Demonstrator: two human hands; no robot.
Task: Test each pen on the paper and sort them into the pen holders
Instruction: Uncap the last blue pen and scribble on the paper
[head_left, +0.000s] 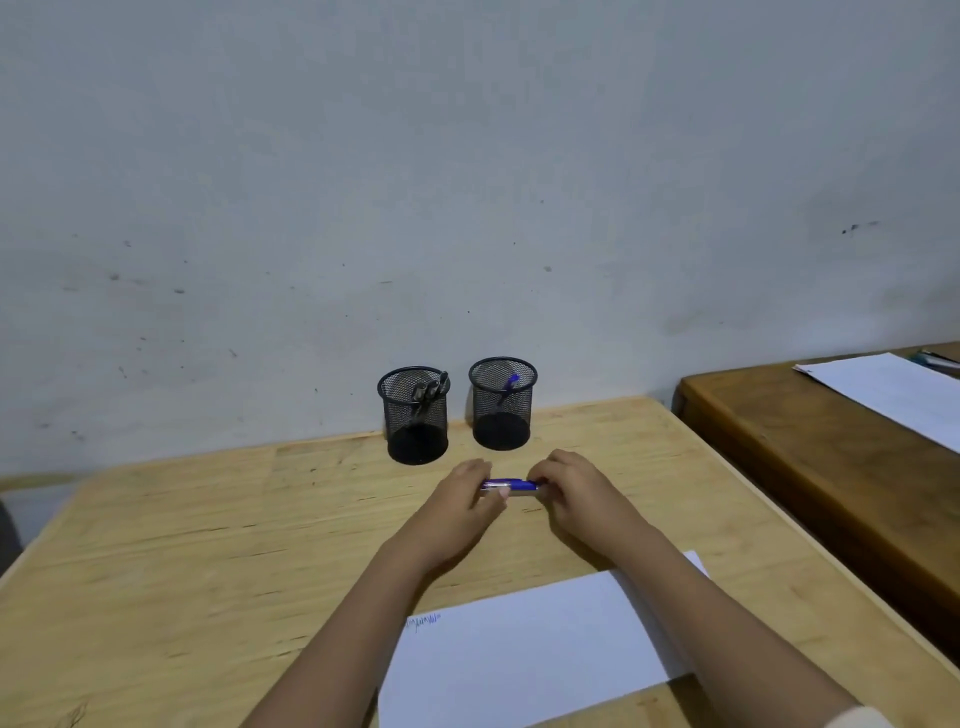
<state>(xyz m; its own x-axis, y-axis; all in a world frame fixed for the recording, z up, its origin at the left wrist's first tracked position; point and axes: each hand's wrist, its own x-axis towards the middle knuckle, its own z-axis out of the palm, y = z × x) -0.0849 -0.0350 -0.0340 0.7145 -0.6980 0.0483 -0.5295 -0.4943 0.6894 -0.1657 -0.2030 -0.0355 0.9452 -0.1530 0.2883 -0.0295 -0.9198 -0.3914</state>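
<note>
A blue pen (511, 486) lies level between both hands, just in front of the two black mesh pen holders. My left hand (470, 501) grips its left end and my right hand (569, 491) grips its right end. The left holder (415, 415) contains a few dark pens. A single blue pen stands in the right holder (502, 405). Near the table's front edge lies a white sheet of paper (530, 649) with a small blue scribble at its top left corner.
The light wooden table (208, 545) meets a grey wall behind the holders. To the right stands a darker wooden table (831, 457) carrying white sheets (893, 395) and some pens at its far end.
</note>
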